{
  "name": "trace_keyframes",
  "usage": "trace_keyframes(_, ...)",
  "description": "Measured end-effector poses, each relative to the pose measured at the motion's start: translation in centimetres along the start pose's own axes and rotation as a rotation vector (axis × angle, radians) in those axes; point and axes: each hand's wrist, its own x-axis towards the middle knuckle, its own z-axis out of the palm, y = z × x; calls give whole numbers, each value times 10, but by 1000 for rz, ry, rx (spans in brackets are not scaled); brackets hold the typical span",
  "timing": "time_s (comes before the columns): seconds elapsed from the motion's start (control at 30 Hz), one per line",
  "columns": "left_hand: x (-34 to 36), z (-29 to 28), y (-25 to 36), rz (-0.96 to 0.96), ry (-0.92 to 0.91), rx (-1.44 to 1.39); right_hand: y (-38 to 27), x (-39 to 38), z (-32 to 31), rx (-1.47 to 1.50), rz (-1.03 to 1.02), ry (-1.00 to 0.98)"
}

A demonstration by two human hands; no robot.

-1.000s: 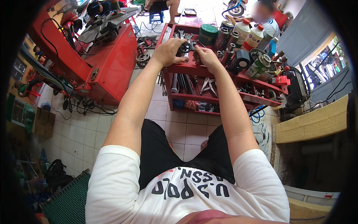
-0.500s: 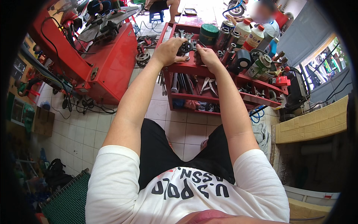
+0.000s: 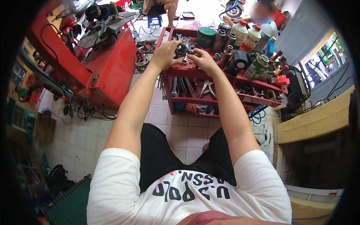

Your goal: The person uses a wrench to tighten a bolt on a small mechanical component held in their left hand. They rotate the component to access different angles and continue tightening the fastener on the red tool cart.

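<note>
A dark, round metal part [image 3: 181,50] with a ring-like rim is held in my left hand [image 3: 165,55], thumb below and fingers along its left side. Close by on the right, my right hand [image 3: 204,62] has bent fingers, drawn together and pointing at the part; whatever is between their tips is too small to make out. Both hands are over the top tray of a red tool cart [image 3: 180,70]. A shiny wrench [image 3: 185,60] lies between them, and other wrenches [image 3: 179,37] lie behind the round part.
A green-lidded tub [image 3: 206,36], metal cans, white bottles with red caps [image 3: 239,33] and a green-white can [image 3: 258,66] crowd the cart's right side. Pliers [image 3: 207,89] lie on its lower shelf. A red machine [image 3: 112,71] stands left. Another person [image 3: 268,28] is beyond the cart.
My right hand has shifted left, and its fingers have straightened somewhat. The dark piece that was at its fingertips no longer shows there. My left hand still holds the round part.
</note>
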Motion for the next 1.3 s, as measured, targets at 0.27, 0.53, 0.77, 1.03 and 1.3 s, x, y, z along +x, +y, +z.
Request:
trace_keyframes(0.27, 11, -3, -7, 18, -27, -59, -6, 5, 9, 13, 54, 83)
trace_keyframes(0.53, 23, 27, 22, -203, 217, -355, 3, 6, 4, 113, -151, 324)
trace_keyframes(0.77, 20, 50, 19, -169, 216, -408, 4, 7, 11, -585, -201, 185)
trace_keyframes(1.03, 20, 55, 4, -379, 226, -744, 4, 5, 13, -652, -76, 267)
trace_keyframes(1.3, 19, 64, -17, -507, 66, -924, -6, -3, 12, -625, -70, 289)
